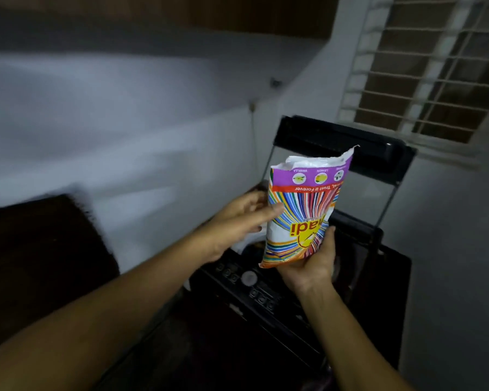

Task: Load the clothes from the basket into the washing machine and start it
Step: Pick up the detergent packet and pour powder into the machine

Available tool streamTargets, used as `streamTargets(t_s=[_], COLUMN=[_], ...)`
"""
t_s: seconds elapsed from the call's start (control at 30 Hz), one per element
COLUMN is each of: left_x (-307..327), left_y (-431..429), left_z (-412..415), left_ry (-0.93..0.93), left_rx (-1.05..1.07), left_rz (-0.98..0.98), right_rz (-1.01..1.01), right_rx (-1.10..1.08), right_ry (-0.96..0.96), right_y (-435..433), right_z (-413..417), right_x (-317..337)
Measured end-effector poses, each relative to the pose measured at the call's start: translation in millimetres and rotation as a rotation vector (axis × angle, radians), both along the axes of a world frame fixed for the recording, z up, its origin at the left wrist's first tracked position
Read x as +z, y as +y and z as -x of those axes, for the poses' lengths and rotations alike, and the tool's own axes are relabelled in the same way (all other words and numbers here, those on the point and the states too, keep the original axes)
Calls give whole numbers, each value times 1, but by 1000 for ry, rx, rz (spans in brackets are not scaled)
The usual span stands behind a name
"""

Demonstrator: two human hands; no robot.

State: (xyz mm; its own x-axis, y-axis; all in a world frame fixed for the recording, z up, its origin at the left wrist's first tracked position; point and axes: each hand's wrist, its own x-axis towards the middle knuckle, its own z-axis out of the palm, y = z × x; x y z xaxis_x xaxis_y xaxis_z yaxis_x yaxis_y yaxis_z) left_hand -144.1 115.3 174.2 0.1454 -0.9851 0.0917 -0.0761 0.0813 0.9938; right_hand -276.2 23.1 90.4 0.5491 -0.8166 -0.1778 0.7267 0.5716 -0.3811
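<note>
As the right hand [312,261] gripped a detergent packet [302,210] over the washing machine [266,300], the left hand [237,221] touched it, fingers straight.

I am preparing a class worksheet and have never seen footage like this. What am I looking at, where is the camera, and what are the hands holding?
There is no robot here: these are a person's two bare hands, filmed by one wide-angle camera worn on the head, looking forward and down. The right hand grips a colourful detergent packet from below; its torn-open end points up and its print reads upside down. The left hand, fingers fairly straight, reaches to the packet's side. Below stands a dark top-loading washing machine with its lid raised. A barred window is at upper right.
</note>
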Motion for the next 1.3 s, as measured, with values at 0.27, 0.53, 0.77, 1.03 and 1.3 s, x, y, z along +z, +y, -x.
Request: streamTargets(t_s=[0.27, 0.53, 0.77, 1.03, 1.3], left_x=[-22, -55, -90, -176, -345], left_y=[70, 178, 255, 288, 270], left_z=[-64, -173, -235, -308, -380], left_ry=[-27, 69, 134, 249, 289], left_rx=[616, 774, 875, 1106, 1189], left_rz=[181, 155, 78, -13, -170], right_rz=[153, 535, 750, 739, 794], right_rx=[400, 424, 489, 610, 767], right_ry=[123, 793, 762, 801, 870], right_y=[78, 152, 183, 193, 155], right_z=[-109, -183, -264, -358, -467], right_x=[13, -8, -35, -105, -265])
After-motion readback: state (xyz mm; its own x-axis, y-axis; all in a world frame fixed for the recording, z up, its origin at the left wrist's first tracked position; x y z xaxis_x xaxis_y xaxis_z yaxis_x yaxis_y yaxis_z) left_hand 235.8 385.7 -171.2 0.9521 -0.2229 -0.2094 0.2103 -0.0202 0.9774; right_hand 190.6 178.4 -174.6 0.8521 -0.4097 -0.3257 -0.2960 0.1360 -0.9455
